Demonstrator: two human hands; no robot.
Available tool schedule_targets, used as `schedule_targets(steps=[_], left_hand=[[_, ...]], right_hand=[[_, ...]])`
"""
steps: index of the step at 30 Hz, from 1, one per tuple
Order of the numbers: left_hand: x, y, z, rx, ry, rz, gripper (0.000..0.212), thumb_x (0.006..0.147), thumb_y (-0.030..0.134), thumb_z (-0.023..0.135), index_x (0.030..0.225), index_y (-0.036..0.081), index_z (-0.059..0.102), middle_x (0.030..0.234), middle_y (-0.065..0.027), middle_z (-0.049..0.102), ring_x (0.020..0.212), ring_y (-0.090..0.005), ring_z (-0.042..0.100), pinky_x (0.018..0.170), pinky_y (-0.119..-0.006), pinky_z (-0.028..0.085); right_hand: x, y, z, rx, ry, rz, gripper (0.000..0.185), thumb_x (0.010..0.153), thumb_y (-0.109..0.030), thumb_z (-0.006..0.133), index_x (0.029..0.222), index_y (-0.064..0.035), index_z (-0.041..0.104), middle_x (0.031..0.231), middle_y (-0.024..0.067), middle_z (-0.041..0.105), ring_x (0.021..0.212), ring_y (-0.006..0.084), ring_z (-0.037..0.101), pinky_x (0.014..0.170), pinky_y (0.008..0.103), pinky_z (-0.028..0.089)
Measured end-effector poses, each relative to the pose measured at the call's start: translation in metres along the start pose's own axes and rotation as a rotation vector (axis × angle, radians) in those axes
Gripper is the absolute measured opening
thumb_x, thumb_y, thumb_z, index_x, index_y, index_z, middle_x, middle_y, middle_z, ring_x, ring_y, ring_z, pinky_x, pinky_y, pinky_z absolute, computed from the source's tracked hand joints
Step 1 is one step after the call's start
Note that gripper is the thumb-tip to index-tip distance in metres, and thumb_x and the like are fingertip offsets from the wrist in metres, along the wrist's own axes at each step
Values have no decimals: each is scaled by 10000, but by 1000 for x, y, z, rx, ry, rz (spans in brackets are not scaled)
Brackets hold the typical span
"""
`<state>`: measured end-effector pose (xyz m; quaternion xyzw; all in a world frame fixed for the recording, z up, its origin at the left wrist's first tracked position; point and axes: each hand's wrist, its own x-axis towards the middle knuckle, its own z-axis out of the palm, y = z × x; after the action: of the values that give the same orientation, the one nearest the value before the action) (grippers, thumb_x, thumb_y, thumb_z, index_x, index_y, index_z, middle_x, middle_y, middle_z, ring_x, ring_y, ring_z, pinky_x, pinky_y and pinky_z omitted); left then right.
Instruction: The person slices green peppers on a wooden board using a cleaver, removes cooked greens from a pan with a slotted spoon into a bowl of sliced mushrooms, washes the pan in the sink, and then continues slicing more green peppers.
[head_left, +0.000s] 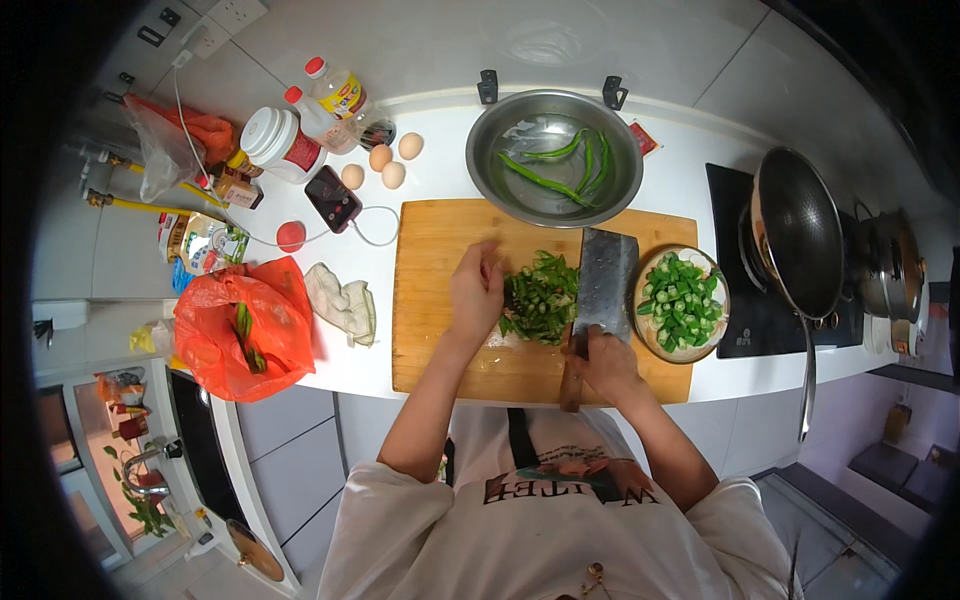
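Observation:
A pile of chopped green peppers (546, 296) lies on the wooden cutting board (431, 300). My left hand (477, 296) is at the pile's left edge, fingers curved and nothing visible in them. To the right of the pile is a cleaver (606, 277), its broad blade turned flat side up. My right hand (609, 364) grips it where the wooden handle meets the blade. A round plate (643, 330) at the board's right side bears cut green pieces that look like okra (679, 304). Behind the board, a steel basin (480, 157) holds several long green chilies (544, 176).
A wok (799, 232) stands on the black cooktop (731, 315) at right, handle jutting past the counter edge. At left are a red plastic bag (202, 330), a cloth (341, 304), a phone (332, 199) on a cable, several loose eggs (393, 175) and bottles (341, 90).

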<state>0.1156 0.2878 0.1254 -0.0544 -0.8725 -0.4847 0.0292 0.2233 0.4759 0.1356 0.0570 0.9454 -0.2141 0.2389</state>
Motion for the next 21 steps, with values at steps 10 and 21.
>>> schedule_targets(steps=[10, 21], left_hand=[[-43, -11, 3, -86, 142, -77, 219, 783, -33, 516, 1001, -12, 524, 773, -91, 481, 608, -153, 458, 523, -263, 388], [-64, -41, -30, -71, 61, -73, 278, 779, -11, 540, 1054, 1, 499, 866, -118, 522, 683, -200, 519, 567, -284, 437]], right_hand=[[78, -7, -105, 369, 504, -207, 343, 689, -118, 681, 946, 8, 492, 840, 186, 545, 804, 311, 570, 643, 385, 448], [236, -31, -98, -140, 186, 164, 757, 547, -264, 789, 1174, -25, 438, 1146, 296, 421, 1046, 435, 472, 910, 391, 413]])
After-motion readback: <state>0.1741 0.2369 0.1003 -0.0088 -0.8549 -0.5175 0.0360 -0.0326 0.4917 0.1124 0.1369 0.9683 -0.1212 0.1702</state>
